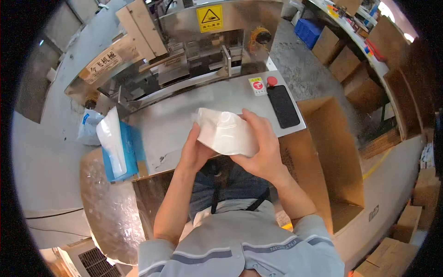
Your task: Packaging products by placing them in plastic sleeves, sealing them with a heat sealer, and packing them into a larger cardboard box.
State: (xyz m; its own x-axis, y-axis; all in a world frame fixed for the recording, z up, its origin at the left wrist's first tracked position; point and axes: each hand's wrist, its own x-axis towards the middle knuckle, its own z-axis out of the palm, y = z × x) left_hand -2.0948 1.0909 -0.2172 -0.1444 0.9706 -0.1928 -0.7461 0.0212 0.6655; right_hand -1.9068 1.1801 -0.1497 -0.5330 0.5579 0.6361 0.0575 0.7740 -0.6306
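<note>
Between my two hands, over the front edge of a metal machine table (pixel 170 115), is a stack of glossy white plastic bags or sheets (pixel 226 134); which of the two I cannot tell. My left hand (pixel 194 150) is closed on its left side, thumb up along the edge. On the right side my right hand (pixel 264 145) grips it, thumb below and fingers at the upper edge. Light shines off its slightly bent surface. Similar white film (pixel 112 138) leans in a blue bin (pixel 131 154) at the table's left end.
Behind the table stands a steel machine (pixel 184 69) with a yellow warning sign (pixel 210 17). A black phone (pixel 283 107) lies beside a red stop button (pixel 272 81). At right is an open cardboard box (pixel 334 157); at lower left, a container lined with clear plastic (pixel 110 203).
</note>
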